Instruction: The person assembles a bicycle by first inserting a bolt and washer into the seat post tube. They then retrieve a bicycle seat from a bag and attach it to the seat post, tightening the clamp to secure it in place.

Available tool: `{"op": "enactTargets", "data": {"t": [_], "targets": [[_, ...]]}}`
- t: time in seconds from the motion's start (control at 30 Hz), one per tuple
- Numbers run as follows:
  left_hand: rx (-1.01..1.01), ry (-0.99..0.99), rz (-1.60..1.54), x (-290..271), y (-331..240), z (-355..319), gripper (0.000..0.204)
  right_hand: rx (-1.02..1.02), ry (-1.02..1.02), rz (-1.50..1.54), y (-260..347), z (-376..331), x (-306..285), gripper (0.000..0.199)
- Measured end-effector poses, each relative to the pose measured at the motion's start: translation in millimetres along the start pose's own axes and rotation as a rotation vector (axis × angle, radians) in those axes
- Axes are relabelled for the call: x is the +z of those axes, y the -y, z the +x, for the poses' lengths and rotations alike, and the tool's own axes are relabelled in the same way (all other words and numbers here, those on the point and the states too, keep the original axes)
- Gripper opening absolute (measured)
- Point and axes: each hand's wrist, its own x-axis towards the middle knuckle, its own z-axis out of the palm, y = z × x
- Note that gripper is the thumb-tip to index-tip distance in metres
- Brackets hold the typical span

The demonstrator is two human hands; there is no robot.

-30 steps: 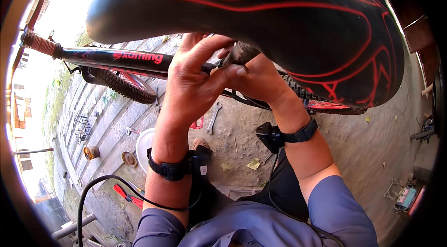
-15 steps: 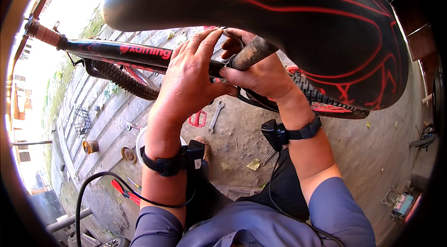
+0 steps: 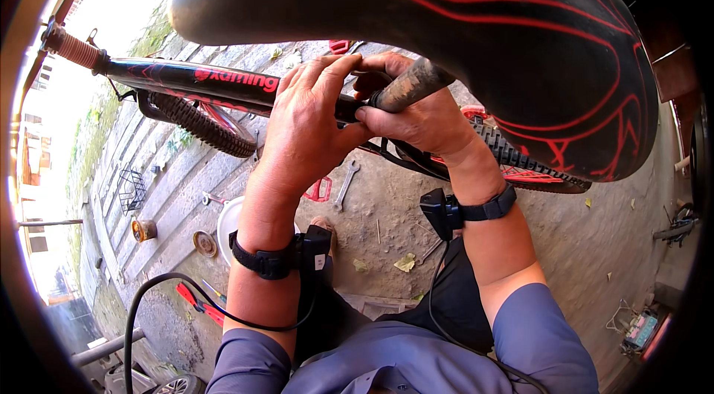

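A bicycle stands across the view, its black saddle with red lines [image 3: 416,18] at the top, hiding part of my work. My left hand [image 3: 309,115] is closed over the rear end of the black top tube [image 3: 234,82], fingers bent across it and thumb on the near side. Close against it, my right hand [image 3: 428,119] wraps the foot of the worn, grimy seat post [image 3: 416,85], its thumb pressed by the dark collar where post meets frame. Fingertips of both hands nearly meet behind the post; whatever small part lies between them is hidden.
Below on the dusty ground lie a wrench [image 3: 346,184], a red pedal [image 3: 318,189] and red-handled pliers [image 3: 199,303]. A white bucket [image 3: 232,221], a tin [image 3: 143,230] and a wire basket [image 3: 132,192] stand at left. A cable [image 3: 149,282] loops from my left wrist.
Both hands stay at the seat post joint. The fingertips have shifted slightly downward, and a curved strip seen earlier between the right fingers no longer shows. The saddle sits slightly farther right.
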Motion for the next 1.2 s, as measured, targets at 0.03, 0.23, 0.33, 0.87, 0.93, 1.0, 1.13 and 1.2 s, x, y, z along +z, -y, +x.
{"op": "enactTargets", "data": {"t": [0.03,0.23,0.33,0.87,0.93,1.0,1.13,1.2], "targets": [[0.001,-0.010,-0.005,0.6,-0.4,0.0,0.064,0.021,0.002,0.011,0.3,-0.2,0.1,0.044],[0.068,-0.091,0.000,2.5,-2.9,0.7,0.050,-0.178,-0.022,-0.205,0.5,6.7,-3.4,0.025],[0.085,-0.054,0.007,3.9,-1.2,0.2,0.047,-0.252,-0.047,-0.205,1.1,8.6,-1.2,0.019],[-0.004,-0.445,-1.267,-104.5,-0.4,20.0,0.057,0.049,-0.004,-0.194,10.0,-17.9,-3.1,0.060],[-0.035,-0.456,-1.080,-108.4,-28.2,47.8,0.069,-0.001,-0.071,-0.145,12.8,-14.5,7.9,0.044],[-0.094,-0.355,-0.979,-112.1,-29.7,60.7,0.073,0.008,-0.125,-0.081,10.5,-12.7,13.8,0.035],[-0.154,-0.286,-0.980,-105.9,-31.6,49.6,0.063,-0.098,-0.240,0.088,9.3,-10.0,21.8,0.020],[-0.197,-0.421,-0.875,-100.5,-46.9,38.7,0.062,-0.103,-0.250,0.152,8.1,-10.5,22.6,0.020]]}}
